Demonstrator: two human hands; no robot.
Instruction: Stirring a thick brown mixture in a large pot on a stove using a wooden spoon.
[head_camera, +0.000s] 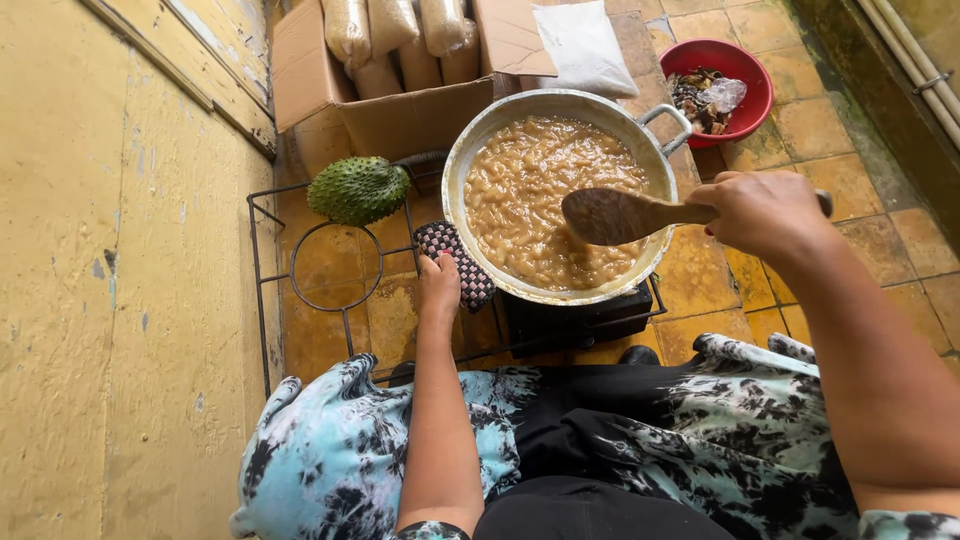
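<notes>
Head view looks down on my two hands at a wide round metal pan (470, 160) full of pale brown lumpy mixture (530, 190), sitting on a black wire stove frame (262, 270) on the yellow tiled floor (850, 180). My right hand (765, 210) is clenched around the handle of a brown wooden spoon (615, 215), its bowl raised over the mixture. My left hand (438, 285) presses a checkered cloth pot holder (460, 262) against the pan's near rim. A green spiky fruit (358, 188) rests on the frame, beside an open cardboard box (400, 100). A red plastic bowl (740, 70) lies beyond the pan.
</notes>
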